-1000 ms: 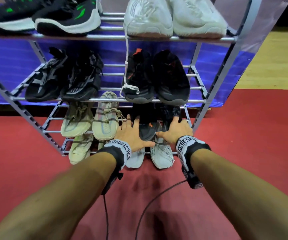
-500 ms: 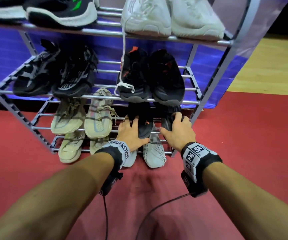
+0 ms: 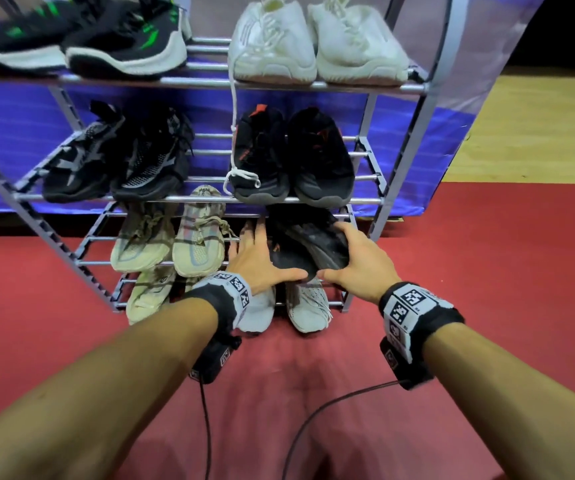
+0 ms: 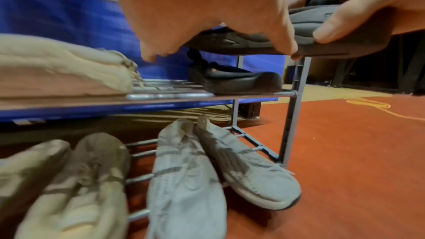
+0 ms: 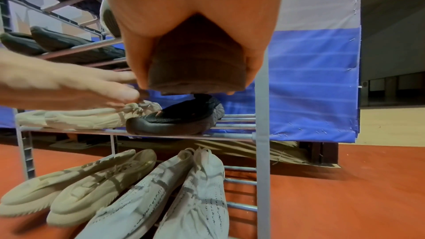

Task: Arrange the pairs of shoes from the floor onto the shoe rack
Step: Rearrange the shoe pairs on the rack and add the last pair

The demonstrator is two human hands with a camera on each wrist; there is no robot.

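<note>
The grey metal shoe rack stands on red carpet, with pairs on every tier. My right hand grips a black shoe by its heel and holds it tilted above the right end of the third shelf. Its mate, black with orange marks, lies on that shelf just below. My left hand reaches in beside the held shoe with straight fingers, and its thumb touches the sole's edge.
A beige pair shares the third shelf on the left. Pale grey knit shoes and a cream pair lie on the bottom tier. A white lace dangles from the top shelf. Red carpet spreads to the right.
Both hands lay flat on the black pair on the third shelf. My right hand has since gripped the right shoe, lifted it off the bars and tilted it.
</note>
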